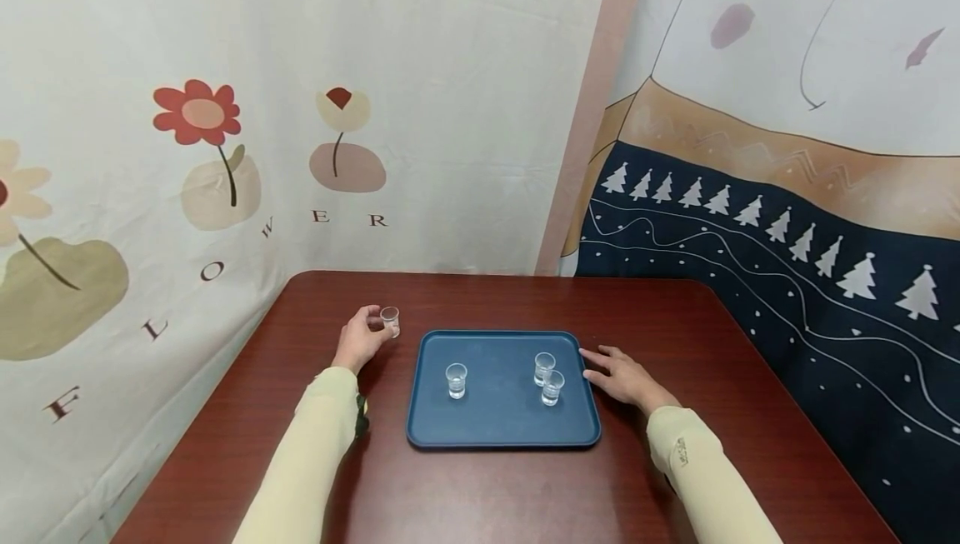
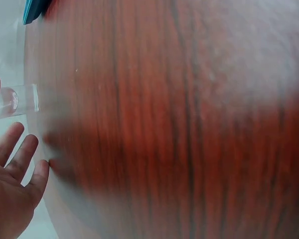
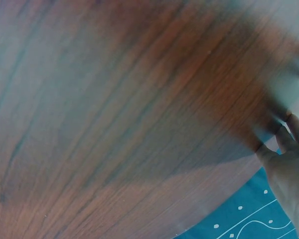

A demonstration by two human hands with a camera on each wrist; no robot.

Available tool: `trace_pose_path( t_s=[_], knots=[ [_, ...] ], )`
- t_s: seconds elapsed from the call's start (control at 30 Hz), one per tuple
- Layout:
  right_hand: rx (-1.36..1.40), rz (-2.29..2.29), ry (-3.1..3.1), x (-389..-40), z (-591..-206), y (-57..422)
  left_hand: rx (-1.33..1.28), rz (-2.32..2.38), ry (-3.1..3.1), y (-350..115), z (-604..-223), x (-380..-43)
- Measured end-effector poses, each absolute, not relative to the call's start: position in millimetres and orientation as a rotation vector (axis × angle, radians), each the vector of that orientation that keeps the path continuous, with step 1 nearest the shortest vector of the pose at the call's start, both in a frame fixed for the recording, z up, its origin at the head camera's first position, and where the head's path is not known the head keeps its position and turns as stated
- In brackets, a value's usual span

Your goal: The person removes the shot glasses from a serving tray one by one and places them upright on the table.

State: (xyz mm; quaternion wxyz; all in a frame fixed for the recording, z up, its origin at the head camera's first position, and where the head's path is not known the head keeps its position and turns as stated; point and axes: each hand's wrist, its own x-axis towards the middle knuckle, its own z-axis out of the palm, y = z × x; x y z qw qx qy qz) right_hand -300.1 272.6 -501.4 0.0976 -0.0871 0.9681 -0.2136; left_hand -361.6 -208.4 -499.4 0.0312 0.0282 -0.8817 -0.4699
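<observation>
My left hand (image 1: 360, 339) holds a small clear shot glass (image 1: 390, 321) between thumb and fingers, left of the tray's far corner. In the left wrist view the same glass (image 2: 21, 100) shows at the left edge beside the left hand (image 2: 15, 194). Whether it touches the table, I cannot tell. On the blue tray (image 1: 502, 433) stand one shot glass (image 1: 456, 381) at left and two close together at right, a farther glass (image 1: 543, 367) and a nearer glass (image 1: 552, 388). My right hand (image 1: 624, 377) lies at the tray's right rim, fingers extended, holding nothing.
A reddish-brown wooden table (image 1: 487, 494) bears the tray. Behind it hangs a pale cloth (image 1: 465, 111) printed with flowers and letters. To the right, a dark blue cloth (image 1: 675, 244) with white trees runs along the table's side.
</observation>
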Motion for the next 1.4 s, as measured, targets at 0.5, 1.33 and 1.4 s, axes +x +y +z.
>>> trace_pose_path(
  t_s=[0.5, 1.33, 1.4],
  knots=[
    [-0.262, -0.63, 2.869, -298, -496, 271, 0.03, -1.498, -2.726, -216, -484, -355],
    [-0.23, -0.652, 2.854, -298, -497, 270, -0.086, -1.498, -2.638, -222, -466, -333],
    [-0.222, -0.651, 2.85, -298, -497, 270, -0.095, -1.506, -2.624, -221, -466, -332]
  ],
)
